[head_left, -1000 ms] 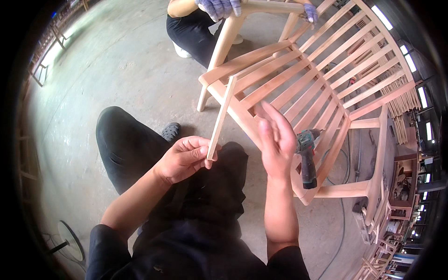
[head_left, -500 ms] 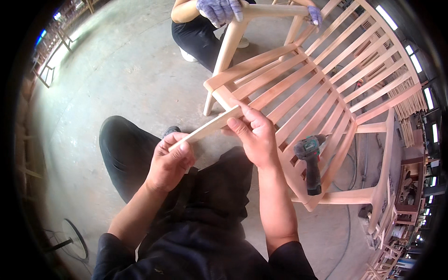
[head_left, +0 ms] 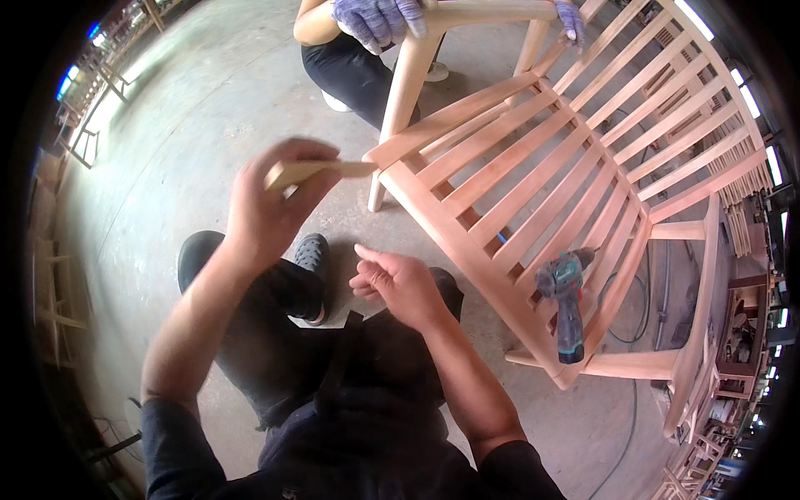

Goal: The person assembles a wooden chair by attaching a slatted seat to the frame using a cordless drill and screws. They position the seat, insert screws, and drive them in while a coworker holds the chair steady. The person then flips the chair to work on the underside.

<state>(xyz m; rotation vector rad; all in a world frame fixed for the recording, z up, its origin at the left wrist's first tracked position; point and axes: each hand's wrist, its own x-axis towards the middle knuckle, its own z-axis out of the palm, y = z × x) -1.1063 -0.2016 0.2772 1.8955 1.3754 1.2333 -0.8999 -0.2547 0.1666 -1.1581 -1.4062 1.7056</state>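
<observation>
My left hand (head_left: 271, 200), blurred by motion, pinches a thin pale wooden strip (head_left: 354, 169) between thumb and fingers. The strip's far end reaches the front left corner of a slatted wooden chair frame (head_left: 450, 225); whether it touches is unclear. Over my lap hovers my right hand (head_left: 396, 287), with one finger stretched out and the others loosely bent, nothing visible in it. It is apart from the chair. A teal and black cordless drill (head_left: 567, 300) lies on the seat slats at the right.
Across the chair, a co-worker's gloved hand (head_left: 379, 21) rests on the armrest (head_left: 483, 12), and the other glove (head_left: 571, 21) is by the backrest (head_left: 667, 108). A hose (head_left: 637, 325) lies on the concrete floor (head_left: 167, 200). Wooden parts stand along the right.
My right hand has let go of the strip and dropped back toward my lap. My left hand has lifted the strip up and away from me, its end now by the chair corner.
</observation>
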